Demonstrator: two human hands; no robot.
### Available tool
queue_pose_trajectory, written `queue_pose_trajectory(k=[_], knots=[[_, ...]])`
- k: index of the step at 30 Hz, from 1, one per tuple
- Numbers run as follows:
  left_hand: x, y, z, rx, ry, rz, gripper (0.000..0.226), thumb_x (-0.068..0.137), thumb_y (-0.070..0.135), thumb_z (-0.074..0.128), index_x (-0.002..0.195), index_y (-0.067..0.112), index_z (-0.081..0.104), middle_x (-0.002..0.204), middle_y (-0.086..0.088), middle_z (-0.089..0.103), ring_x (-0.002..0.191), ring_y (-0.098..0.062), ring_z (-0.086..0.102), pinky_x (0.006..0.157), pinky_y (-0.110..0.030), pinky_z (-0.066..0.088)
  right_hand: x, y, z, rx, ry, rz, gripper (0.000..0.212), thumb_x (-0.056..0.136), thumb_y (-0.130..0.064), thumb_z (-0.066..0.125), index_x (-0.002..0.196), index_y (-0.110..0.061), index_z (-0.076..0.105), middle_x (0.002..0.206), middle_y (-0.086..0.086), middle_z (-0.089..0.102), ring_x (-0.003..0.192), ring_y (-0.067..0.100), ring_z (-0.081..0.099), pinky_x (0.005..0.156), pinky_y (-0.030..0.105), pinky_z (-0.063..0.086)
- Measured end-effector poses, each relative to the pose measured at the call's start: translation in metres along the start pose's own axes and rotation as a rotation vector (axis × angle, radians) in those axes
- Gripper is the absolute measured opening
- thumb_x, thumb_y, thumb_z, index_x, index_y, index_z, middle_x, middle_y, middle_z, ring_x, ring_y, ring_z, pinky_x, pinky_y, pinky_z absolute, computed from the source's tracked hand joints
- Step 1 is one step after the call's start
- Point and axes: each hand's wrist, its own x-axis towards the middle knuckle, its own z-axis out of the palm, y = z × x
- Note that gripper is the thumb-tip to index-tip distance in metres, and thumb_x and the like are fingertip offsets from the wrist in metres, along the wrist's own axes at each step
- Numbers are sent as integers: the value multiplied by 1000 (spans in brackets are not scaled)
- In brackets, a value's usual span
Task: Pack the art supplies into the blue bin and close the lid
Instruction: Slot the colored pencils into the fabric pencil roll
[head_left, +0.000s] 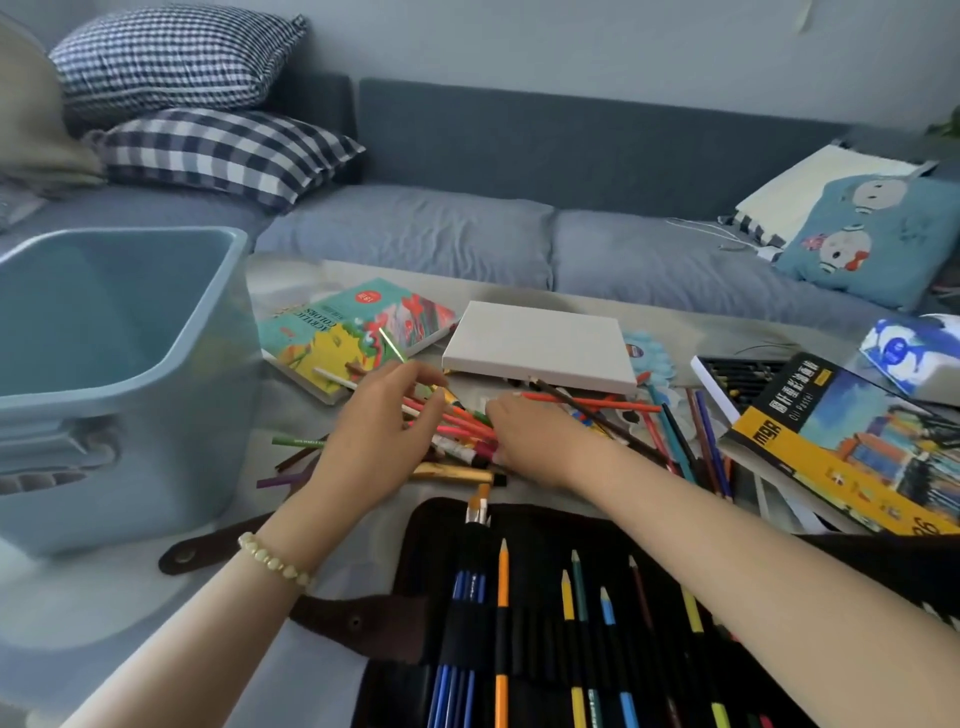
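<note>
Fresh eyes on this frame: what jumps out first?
Both hands, left hand and right hand, meet on a heap of loose coloured pencils in the middle. The big open blue bin fills the left side, nothing visible inside. A black pencil roll, partly filled, lies unrolled nearest the camera.
</note>
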Motion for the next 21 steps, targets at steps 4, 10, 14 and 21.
queue_pose_trajectory(k=[4,10,14,21], knots=[[3,2,-1,-120,24,-58,21,97,24,49,114,18,60,107,5,60,102,-12,55,87,-29,47,-10,8,0,-30,17,28,25,93,-4,43,118,-9,45,117,8,54,99,21,57,81,32,49],[12,25,4,-436,94,-128,36,98,30,45,132,17,43,124,7,50,102,-1,53,78,-13,47,-39,32,-22,610,245,207,12,101,-23,36,106,-16,45,76,-4,53,59,9,49,52,22,39],[18,55,30,-629,-188,-119,73,84,51,45,144,16,24,139,3,41,115,2,48,87,-6,42,-74,40,-33,982,583,169,16,102,-28,34,101,-21,48,72,2,45,65,15,46,64,34,45],[25,102,88,-614,-396,88,68,82,56,49,137,16,39,135,3,50,123,-14,50,100,-34,45,-108,44,-8,1204,573,252,39,96,-39,39,133,-28,42,116,-12,57,106,-10,53,96,22,45]])
